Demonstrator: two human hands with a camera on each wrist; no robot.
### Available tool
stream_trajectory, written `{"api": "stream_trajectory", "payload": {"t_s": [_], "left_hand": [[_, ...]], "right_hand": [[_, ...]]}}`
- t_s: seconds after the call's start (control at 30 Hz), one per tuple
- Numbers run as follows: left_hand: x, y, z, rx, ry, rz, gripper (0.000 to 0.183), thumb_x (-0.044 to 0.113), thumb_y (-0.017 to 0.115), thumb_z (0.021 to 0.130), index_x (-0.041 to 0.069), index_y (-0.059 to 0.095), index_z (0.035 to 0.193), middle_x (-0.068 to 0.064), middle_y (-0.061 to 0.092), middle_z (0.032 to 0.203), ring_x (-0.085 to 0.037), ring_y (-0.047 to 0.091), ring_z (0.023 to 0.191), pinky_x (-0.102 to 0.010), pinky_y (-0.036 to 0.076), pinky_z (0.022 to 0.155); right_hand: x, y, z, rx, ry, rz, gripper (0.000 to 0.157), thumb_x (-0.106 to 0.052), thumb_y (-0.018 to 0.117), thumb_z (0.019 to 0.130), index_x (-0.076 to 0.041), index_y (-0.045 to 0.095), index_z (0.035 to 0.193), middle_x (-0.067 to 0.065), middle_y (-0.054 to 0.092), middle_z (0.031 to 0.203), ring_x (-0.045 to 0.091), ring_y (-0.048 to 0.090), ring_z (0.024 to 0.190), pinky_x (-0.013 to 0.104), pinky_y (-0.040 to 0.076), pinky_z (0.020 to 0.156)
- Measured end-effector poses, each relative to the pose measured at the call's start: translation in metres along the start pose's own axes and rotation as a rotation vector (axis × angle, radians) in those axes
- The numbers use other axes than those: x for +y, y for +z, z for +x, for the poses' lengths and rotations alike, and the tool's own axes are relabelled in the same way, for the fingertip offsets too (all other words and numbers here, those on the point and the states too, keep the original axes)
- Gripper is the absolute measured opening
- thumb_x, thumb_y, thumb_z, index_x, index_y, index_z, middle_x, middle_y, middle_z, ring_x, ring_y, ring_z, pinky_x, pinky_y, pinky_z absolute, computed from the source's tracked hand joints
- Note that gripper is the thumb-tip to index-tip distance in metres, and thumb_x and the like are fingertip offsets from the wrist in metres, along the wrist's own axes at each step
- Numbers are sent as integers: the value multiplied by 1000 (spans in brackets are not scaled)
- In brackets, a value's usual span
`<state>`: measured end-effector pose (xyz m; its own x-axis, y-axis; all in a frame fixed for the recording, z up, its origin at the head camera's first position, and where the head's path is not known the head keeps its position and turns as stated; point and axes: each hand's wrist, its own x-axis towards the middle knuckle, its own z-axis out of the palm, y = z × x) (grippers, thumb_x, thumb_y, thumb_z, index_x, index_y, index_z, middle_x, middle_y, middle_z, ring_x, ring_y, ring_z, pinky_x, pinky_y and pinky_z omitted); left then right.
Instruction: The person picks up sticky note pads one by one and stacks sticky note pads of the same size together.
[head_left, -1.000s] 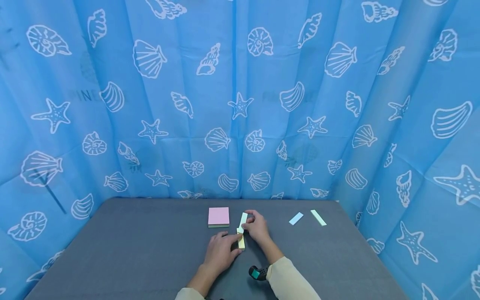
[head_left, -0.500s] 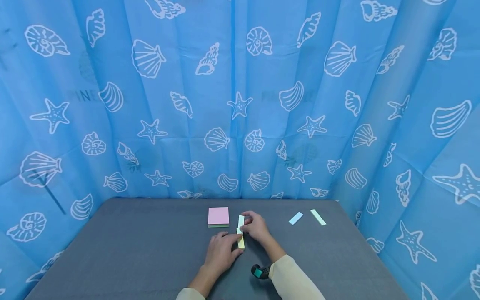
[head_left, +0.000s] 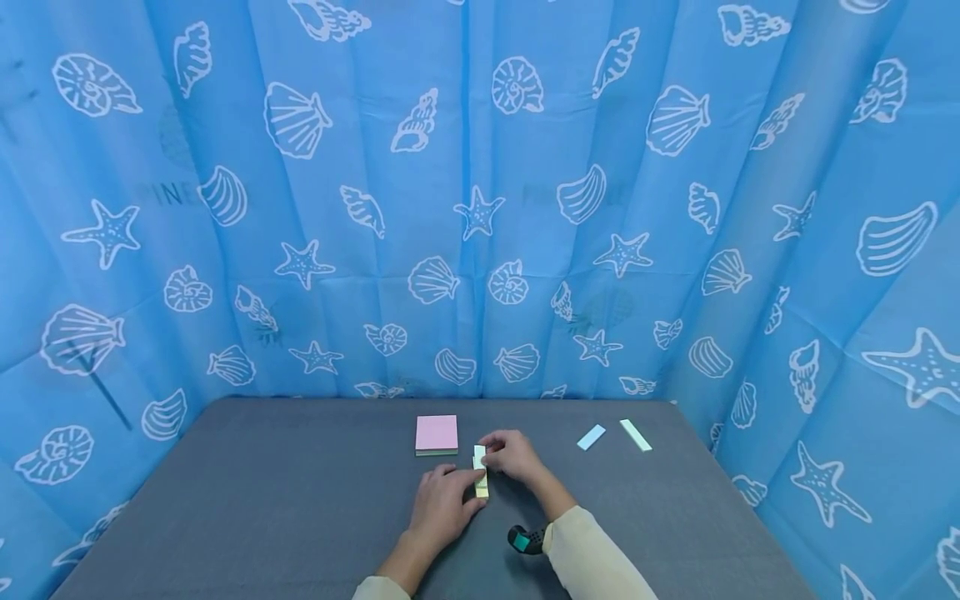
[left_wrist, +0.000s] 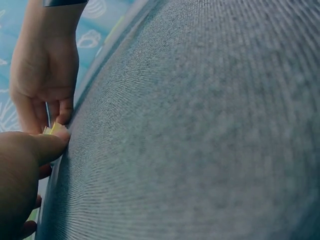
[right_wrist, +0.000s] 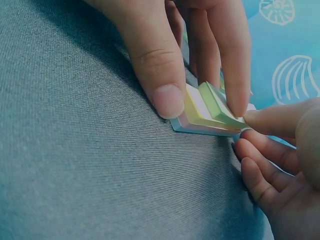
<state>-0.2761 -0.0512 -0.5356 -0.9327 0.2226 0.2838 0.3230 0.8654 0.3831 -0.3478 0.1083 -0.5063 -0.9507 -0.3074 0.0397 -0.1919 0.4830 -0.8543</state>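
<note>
Narrow sticky-note pads lie in a small stack in front of me. In the right wrist view, a blue pad (right_wrist: pixel 202 131) is at the bottom, with pink and a yellow pad (right_wrist: pixel 194 111) above it. A pale green pad (right_wrist: pixel 216 104) is on top, set back from the near end. My left hand (head_left: pixel 444 502) grips the stack, thumb against its near end and index finger on top. My right hand (head_left: pixel 517 458) pinches the green pad near its far end. Fingers hide part of the stack.
Behind the hands to the left sits a square pink-topped sticky-note stack (head_left: pixel 437 433). Two loose strips, one light blue (head_left: pixel 591 437) and one pale green (head_left: pixel 636 435), lie to the right on the grey tabletop (head_left: pixel 285 500). A blue shell-patterned curtain (head_left: pixel 480 233) surrounds the table.
The right hand has drawn the green pad toward me. That pad was slanted beyond the stack's far end; now it lies more in line over it. The left hand has stayed put.
</note>
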Motion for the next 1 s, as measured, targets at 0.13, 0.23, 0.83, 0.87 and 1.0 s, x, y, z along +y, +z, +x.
{"api": "stream_trajectory", "payload": {"t_s": [0.13,0.23,0.83,0.87,1.0], "left_hand": [[0,1,0,1,-1,-7,43,37,79,81,25,70,121,8,68,118,-28,56,116,-53,41,96],[0,1,0,4,-1,-16,43,37,79,81,25,70,121,8,68,117,-28,56,116,-54,41,96],[-4,1,-1,2,-11,-87,42,36,78,82,27,70,122,9,68,118,-28,54,118,-54,40,96],[-4,1,-1,3,-11,-89,42,36,78,82,27,70,122,9,68,118,-28,54,118,-54,40,96],[-4,2,-1,12,-11,-93,42,35,78,82,27,70,122,9,68,118,-29,54,119,-55,40,96]], "right_hand": [[1,0,-1,-22,-7,-14,17,3,66,87,3,70,104,5,63,82,14,57,69,30,52,62],[1,-1,-1,-31,-11,-27,17,4,65,87,3,71,103,5,63,82,14,56,67,29,50,60],[3,-2,-6,-76,-31,-67,17,0,65,89,-1,72,104,4,65,88,16,56,74,31,50,64],[3,-3,-6,-78,-32,-69,16,-1,65,89,-1,72,104,4,65,89,17,56,74,31,50,64],[2,-4,-7,-77,-36,-70,17,-1,64,90,-1,72,105,5,65,89,17,56,75,31,50,65]]}}
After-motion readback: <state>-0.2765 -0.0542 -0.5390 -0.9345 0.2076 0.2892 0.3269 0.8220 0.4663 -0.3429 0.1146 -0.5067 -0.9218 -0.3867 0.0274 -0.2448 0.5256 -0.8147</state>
